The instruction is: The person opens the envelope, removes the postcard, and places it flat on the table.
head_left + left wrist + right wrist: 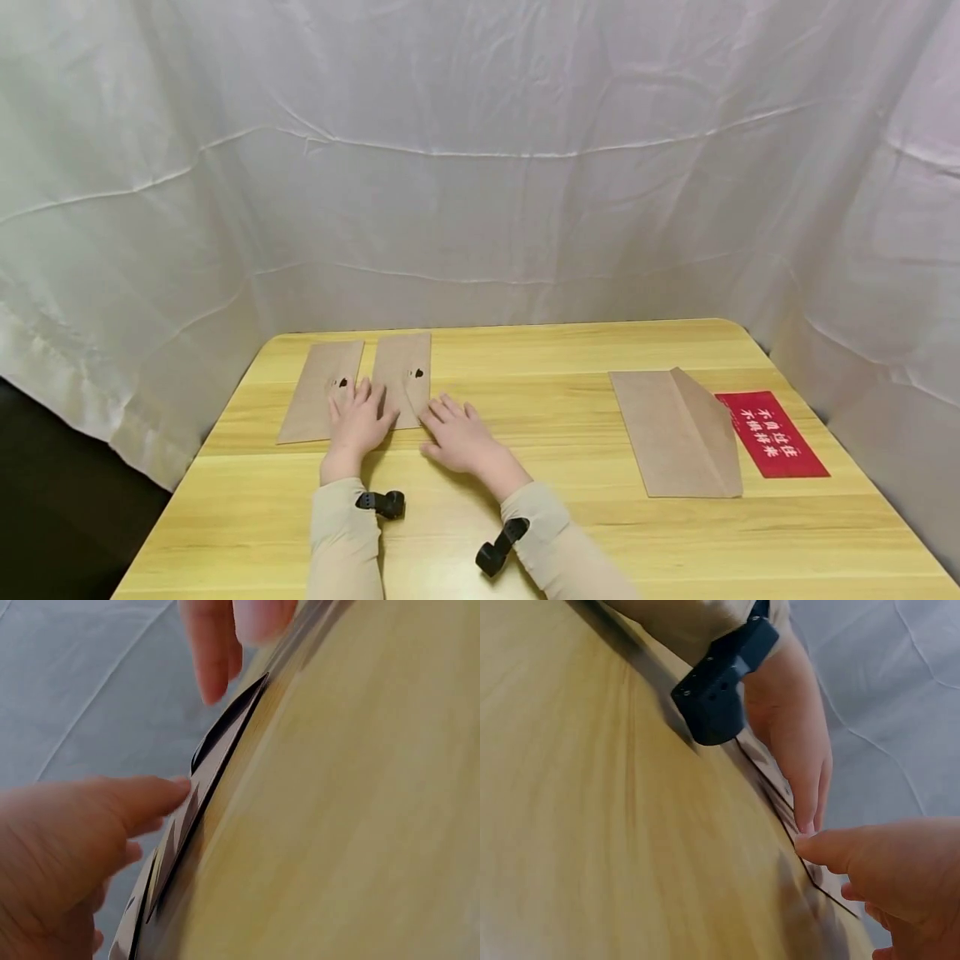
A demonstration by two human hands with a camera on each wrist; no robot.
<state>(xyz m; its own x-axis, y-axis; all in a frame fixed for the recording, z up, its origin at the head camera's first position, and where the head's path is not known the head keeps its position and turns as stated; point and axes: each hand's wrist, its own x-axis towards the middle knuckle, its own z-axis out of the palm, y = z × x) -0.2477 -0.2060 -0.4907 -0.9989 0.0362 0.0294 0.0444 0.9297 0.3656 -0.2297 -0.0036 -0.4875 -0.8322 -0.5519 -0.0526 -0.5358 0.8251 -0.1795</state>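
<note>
Two brown kraft paper envelopes lie side by side at the back left of the table: a left envelope [318,387] and a right envelope [393,358], each with a small dark print. My left hand [358,423] rests with spread fingers across their near parts, its thumb touching the right envelope. At that envelope's near right corner is my right hand [459,435], fingers extended and fingertips by the edge. The left wrist view shows the right envelope's edge [214,761] gaping slightly, with the thumb of the left hand [67,855] against it. Neither hand grips anything.
Another brown envelope [667,442] lies on the right of the wooden table [525,367], its flap unfolded to the right. It partly overlaps a red card [780,442] with white characters. White curtains [487,208] hang behind and at both sides.
</note>
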